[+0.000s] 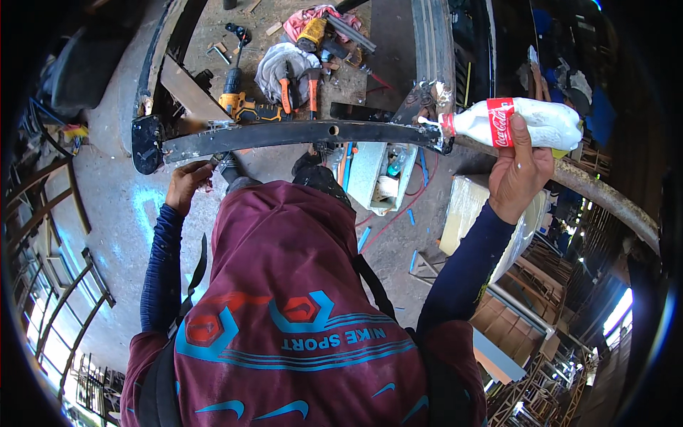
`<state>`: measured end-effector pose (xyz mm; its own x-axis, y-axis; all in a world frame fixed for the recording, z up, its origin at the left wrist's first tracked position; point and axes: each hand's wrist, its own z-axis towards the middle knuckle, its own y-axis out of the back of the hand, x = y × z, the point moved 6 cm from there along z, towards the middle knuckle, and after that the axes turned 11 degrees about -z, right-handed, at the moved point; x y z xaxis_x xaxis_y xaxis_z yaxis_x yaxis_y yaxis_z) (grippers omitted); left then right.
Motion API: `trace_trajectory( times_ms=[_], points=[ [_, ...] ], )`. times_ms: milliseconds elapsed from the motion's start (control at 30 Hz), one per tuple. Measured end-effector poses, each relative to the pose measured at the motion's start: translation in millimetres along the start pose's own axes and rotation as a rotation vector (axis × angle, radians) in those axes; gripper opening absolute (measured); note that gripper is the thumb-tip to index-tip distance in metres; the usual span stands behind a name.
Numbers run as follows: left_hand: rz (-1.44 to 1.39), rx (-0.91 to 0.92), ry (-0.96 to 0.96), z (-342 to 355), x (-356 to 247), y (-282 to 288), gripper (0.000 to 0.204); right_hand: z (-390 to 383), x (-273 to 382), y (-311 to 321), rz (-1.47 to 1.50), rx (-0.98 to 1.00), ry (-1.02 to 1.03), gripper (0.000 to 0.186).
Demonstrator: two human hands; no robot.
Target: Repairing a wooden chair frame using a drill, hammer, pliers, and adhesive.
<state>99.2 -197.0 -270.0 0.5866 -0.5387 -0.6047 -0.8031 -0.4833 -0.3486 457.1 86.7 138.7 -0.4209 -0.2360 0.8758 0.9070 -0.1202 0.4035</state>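
My right hand [518, 174] grips a plastic bottle [551, 121] with a red label and red cap, filled with something white. The bottle lies nearly level, its white-smeared nozzle pointing left over the right end of a dark curved bar [284, 135]. White smears mark the metal joint beside the nozzle. Below the bar's left end, my left hand [188, 186] has its fingers curled in close to the edge. Whatever those fingers may hold is too hidden to make out.
Beyond the bar, a board carries a yellow cordless drill [238, 105], orange-handled tools [312, 91], a white cloth [274, 67] and a red cloth [306, 20]. A white open box [370, 186] with tools stands on the floor, near a wrapped block [466, 213] and a red hose [398, 226].
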Motion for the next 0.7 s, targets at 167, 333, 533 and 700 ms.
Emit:
trace_trajectory(
  times_ms=[167,333,533,700],
  points=[
    [0.016,0.006,0.014,0,-3,-1,0.034,-4,5,-1,0.013,-0.036,0.037,0.047],
    [0.030,0.001,-0.013,1,-9,2,0.034,0,2,-3,-0.017,-0.060,0.083,0.043],
    [0.043,-0.012,-0.019,0,-11,8,0.034,2,-3,-9,-0.028,-0.054,0.095,0.041],
    [0.028,-0.025,-0.008,-1,-4,17,0.034,-1,-1,-11,-0.061,-0.028,0.097,0.042]
  ],
)
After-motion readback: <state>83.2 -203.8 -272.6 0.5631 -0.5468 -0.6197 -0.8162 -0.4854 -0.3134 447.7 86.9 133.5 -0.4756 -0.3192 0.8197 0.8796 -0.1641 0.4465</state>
